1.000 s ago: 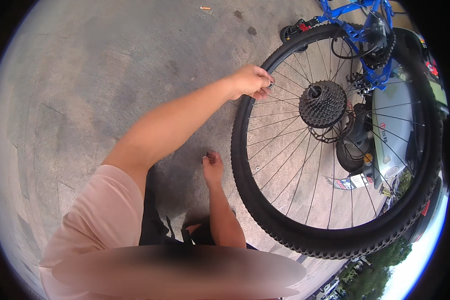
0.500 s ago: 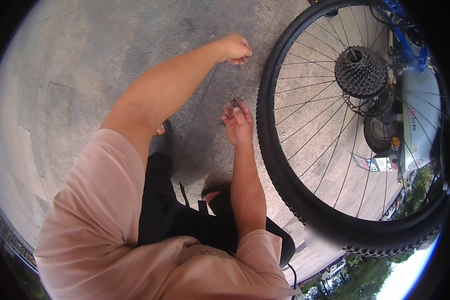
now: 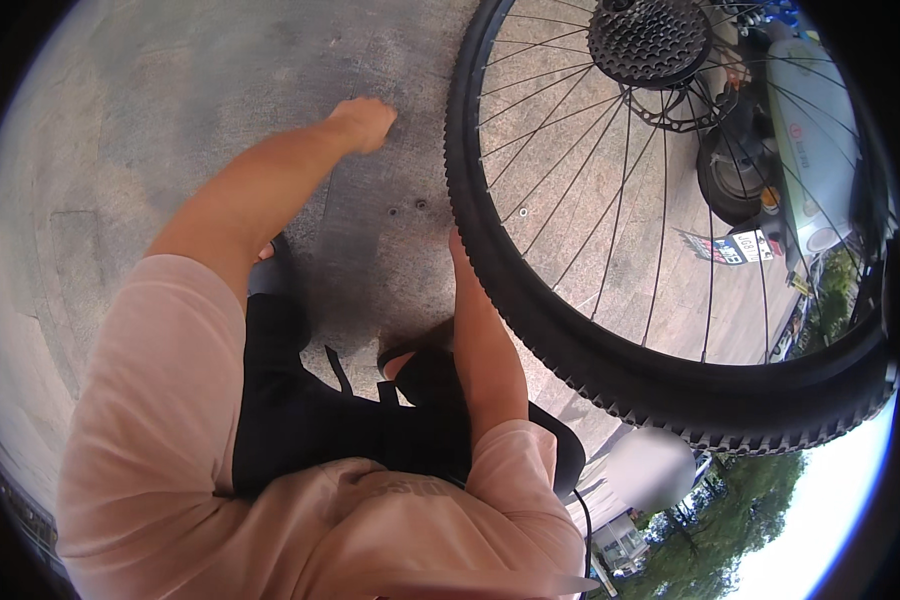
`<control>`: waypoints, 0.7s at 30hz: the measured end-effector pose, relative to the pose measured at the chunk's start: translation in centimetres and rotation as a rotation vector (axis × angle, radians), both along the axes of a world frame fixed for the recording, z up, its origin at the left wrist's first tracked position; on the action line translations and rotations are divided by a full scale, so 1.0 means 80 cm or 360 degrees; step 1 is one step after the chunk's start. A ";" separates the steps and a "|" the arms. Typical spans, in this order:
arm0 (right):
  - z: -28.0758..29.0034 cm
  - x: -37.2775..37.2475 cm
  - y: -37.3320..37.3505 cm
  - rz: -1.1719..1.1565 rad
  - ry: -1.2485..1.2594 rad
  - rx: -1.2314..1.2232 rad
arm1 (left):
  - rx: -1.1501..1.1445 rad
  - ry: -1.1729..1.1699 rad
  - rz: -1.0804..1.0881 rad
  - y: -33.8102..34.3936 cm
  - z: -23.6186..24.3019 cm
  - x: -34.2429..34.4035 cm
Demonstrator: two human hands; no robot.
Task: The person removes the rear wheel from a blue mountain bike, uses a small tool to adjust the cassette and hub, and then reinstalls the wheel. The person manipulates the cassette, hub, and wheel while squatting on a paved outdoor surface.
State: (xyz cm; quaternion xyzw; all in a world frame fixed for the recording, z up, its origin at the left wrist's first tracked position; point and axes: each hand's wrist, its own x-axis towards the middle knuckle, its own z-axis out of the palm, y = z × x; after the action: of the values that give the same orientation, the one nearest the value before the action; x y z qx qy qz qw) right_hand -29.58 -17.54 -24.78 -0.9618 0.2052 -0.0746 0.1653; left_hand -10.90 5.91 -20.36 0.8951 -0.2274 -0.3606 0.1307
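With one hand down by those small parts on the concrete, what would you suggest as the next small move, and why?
Probably reaching the right hand a little forward to pick up the small metal parts. They lie loose on the concrete, apart from the tyre, just ahead of that hand, which is mostly hidden behind the tyre's edge. The left hand is a closed fist further off, possibly already holding something.

Outdoor site in daylight. Ground is grey concrete paving [image 3: 150,120] with faint joint lines, dry, unevenly stained. Trees [image 3: 730,520] and bright sky [image 3: 820,540] show at lower right.
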 end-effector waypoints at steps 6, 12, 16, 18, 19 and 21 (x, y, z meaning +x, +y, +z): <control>-0.015 0.014 -0.098 -0.0309 -0.0157 0.0192 | 0.0104 0.0014 -0.0102 0.001 -0.015 -0.010; -0.037 0.007 -0.129 -0.0240 0.0108 -0.0081 | 0.0030 -0.0043 -0.0067 0.001 -0.003 -0.003; -0.022 0.018 -0.113 -0.0535 0.0300 0.0103 | -0.0076 -0.0106 0.0151 0.003 -0.002 0.011; -0.017 0.022 -0.107 -0.0583 0.0313 0.0230 | -0.0205 -0.0155 0.0308 0.003 -0.010 0.015; -0.018 0.018 -0.111 -0.0588 0.0332 0.0258 | -0.0279 -0.0184 0.0377 -0.001 -0.011 0.016; -0.024 0.011 -0.115 -0.0596 0.0373 0.0318 | -0.0423 -0.0180 0.0393 -0.004 -0.010 0.019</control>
State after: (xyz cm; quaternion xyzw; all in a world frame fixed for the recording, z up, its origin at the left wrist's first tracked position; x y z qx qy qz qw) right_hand -28.72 -26.75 -26.73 -0.8879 0.4042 0.0287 0.2180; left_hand -9.35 5.56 -21.14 0.9099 -0.1685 -0.2578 0.2779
